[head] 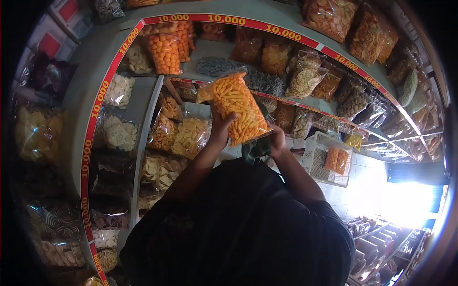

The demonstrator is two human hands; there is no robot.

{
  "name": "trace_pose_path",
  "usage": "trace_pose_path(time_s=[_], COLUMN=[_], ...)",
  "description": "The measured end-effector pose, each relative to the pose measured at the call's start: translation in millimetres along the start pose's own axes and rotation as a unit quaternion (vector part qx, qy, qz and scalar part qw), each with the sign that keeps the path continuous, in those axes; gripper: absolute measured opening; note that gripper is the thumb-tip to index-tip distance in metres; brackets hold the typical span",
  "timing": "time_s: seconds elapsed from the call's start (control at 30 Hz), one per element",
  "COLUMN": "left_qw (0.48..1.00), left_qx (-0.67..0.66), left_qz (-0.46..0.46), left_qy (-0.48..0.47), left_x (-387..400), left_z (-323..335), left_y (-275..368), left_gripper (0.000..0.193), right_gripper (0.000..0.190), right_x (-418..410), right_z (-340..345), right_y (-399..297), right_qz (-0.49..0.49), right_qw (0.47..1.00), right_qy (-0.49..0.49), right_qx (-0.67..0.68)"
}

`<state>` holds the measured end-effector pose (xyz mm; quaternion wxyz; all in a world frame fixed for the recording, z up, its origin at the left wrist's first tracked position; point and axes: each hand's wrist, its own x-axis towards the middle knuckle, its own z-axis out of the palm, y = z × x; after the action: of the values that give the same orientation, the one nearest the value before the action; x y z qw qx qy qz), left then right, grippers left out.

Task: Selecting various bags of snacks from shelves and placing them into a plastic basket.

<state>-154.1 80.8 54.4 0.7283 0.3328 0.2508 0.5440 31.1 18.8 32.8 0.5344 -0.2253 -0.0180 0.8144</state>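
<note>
A clear plastic bag of orange stick-shaped snacks [239,107] is held up in front of my chest, tilted. My left hand [222,125] grips its left side, with the thumb lying across the front. At the lower right corner, the fingers of my right hand [277,139] close on the bag's edge. Beneath that corner hangs a dark green cloth-like item [256,150]; whether my right hand also holds it I cannot tell. Just behind the bag, a duster-like strip of grey shaggy material [266,82] lies along the shelf.
Shelves with red price strips [247,22] curve around the front and left, carrying bagged snacks such as orange balls [164,53] and pale crackers [120,91]. A white plastic crate [313,157] at right holds orange snack bags [336,161]. Bright light falls on the tiled floor [357,171].
</note>
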Motion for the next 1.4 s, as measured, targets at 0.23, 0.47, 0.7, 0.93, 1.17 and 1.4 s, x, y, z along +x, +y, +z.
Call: trace_pose_path(time_s=[0.23,0.47,0.7,0.93,1.17,1.4], left_qw=[0.971,0.992,0.934,0.952,0.922,0.932], left_qx=[0.231,0.072,-0.206,-0.224,-0.305,-0.306], left_qz=[0.058,-0.012,-0.071,-0.153,-0.149,-0.099], left_qy=[0.001,-0.103,-0.281,-0.14,-0.188,-0.168], left_x=[21,18,-1,-24,-20,-22], left_z=[-13,10,-49,-43,-26,-24], left_y=[-7,-8,-37,-12,4,11], left_gripper=[0.077,0.063,0.06,0.073,0.097,0.098], right_gripper=[0.045,0.044,0.049,0.048,0.034,0.04], right_x=[-14,-26,-36,11,123,190], right_z=[30,63,100,107,68,11], right_y=[1,22,30,14,-76,-127], right_qz=[-0.184,-0.423,-0.378,-0.389,-0.289,-0.327], right_qw=[0.973,0.655,0.337,0.349,0.896,0.83], right_qy=[0.025,0.057,-0.078,-0.053,0.079,0.241], right_qx=[-0.135,-0.624,-0.859,-0.851,-0.327,-0.383])
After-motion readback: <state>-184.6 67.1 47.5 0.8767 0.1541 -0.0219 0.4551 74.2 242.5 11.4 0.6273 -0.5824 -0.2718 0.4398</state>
